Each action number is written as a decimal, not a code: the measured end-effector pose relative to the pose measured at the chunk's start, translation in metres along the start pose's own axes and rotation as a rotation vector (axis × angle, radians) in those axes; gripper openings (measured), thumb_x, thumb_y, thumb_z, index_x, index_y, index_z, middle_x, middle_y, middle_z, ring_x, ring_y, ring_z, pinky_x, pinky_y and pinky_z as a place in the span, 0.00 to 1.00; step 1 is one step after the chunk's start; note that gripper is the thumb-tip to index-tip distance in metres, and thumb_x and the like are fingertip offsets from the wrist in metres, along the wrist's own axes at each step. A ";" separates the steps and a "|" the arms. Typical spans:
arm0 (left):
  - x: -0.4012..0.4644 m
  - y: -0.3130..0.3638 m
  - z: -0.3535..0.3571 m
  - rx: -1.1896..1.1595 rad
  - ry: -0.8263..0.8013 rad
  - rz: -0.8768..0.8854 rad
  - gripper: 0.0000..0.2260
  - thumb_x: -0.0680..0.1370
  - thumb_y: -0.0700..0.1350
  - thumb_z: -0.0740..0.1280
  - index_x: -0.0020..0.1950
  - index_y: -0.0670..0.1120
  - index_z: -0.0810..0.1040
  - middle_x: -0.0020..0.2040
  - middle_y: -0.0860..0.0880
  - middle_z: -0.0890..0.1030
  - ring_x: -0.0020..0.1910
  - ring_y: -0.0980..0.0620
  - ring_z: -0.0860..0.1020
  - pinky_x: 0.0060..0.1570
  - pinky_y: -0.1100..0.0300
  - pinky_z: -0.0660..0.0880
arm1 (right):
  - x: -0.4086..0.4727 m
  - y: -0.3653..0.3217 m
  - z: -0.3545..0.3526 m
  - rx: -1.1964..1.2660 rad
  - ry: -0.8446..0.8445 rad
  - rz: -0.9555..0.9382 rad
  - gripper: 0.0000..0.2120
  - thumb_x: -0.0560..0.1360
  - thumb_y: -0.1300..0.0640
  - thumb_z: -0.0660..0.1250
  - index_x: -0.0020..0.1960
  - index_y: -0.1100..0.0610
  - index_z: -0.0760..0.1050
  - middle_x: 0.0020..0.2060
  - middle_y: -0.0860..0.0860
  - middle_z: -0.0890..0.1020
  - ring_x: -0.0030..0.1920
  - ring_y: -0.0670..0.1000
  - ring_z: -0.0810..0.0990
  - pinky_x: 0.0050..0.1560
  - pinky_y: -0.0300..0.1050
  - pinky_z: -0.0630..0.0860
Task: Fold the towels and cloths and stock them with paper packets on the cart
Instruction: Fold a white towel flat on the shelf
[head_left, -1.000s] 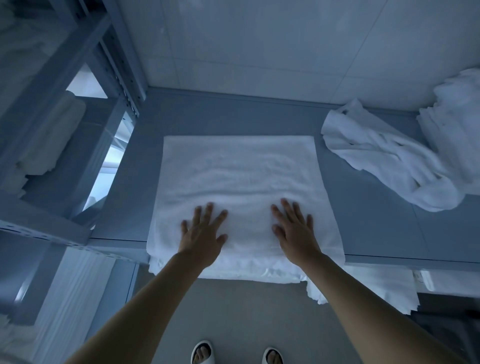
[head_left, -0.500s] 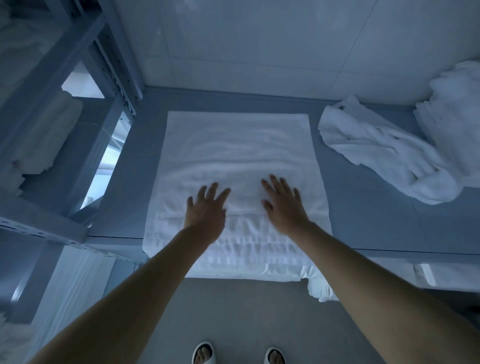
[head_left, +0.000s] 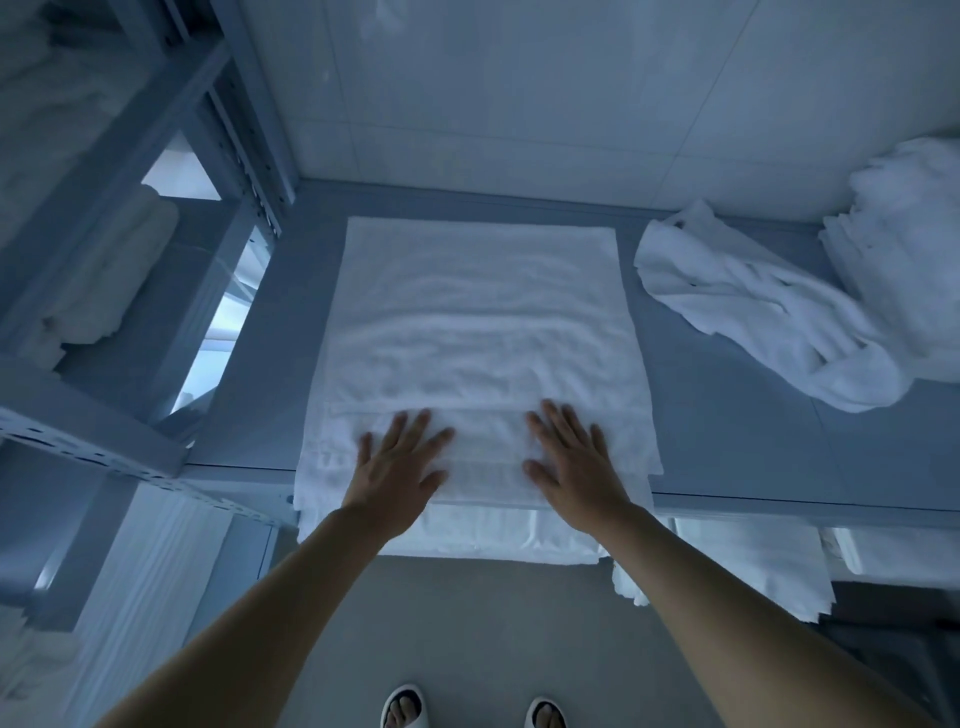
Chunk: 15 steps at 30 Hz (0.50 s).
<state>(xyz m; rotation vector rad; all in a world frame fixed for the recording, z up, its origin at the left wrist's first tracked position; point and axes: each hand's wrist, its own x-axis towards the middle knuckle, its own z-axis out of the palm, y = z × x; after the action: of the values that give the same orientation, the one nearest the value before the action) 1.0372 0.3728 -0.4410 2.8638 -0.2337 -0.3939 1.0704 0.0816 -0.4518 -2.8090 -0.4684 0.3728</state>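
Both the left hand (head_left: 397, 462) and right hand (head_left: 574, 460) press flat, fingers spread, gripping nothing, on the white towel (head_left: 483, 332) spread on the table (head_left: 727, 441). Smoothing step, apparently; next, lift an edge to fold.

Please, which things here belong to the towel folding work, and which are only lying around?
Job: flat towel, left hand, right hand, crumpled towel, towel pile.
Around: grey shelf, metal rack, slippers.

Standing against a pale tiled wall (head_left: 519, 78); adjoining a grey perforated metal shelving rack (head_left: 104, 452) at left; glowing dimly blue above a grey floor (head_left: 483, 634).
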 end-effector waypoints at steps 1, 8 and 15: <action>0.006 -0.001 -0.003 0.004 -0.010 0.006 0.26 0.85 0.60 0.57 0.83 0.64 0.54 0.85 0.55 0.47 0.84 0.47 0.45 0.78 0.36 0.50 | 0.005 0.002 -0.003 -0.003 -0.009 -0.003 0.33 0.84 0.38 0.55 0.85 0.45 0.48 0.84 0.45 0.42 0.84 0.51 0.39 0.81 0.62 0.43; 0.035 0.007 -0.020 0.077 -0.024 -0.027 0.24 0.86 0.56 0.58 0.82 0.60 0.58 0.85 0.51 0.52 0.84 0.45 0.50 0.76 0.36 0.59 | 0.032 -0.006 -0.018 -0.135 -0.006 0.017 0.32 0.83 0.46 0.56 0.84 0.51 0.52 0.84 0.52 0.48 0.84 0.58 0.48 0.79 0.66 0.55; 0.025 0.001 -0.017 0.196 0.080 -0.005 0.33 0.79 0.34 0.60 0.83 0.54 0.59 0.84 0.49 0.56 0.83 0.45 0.56 0.70 0.48 0.69 | 0.030 -0.008 -0.020 -0.143 -0.004 0.012 0.34 0.81 0.57 0.62 0.84 0.52 0.52 0.84 0.52 0.49 0.84 0.56 0.49 0.79 0.63 0.58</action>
<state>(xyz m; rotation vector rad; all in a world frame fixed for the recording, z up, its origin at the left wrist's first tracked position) 1.0657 0.3710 -0.4305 3.0645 -0.2643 -0.2708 1.1009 0.0949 -0.4368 -2.9509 -0.4981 0.3615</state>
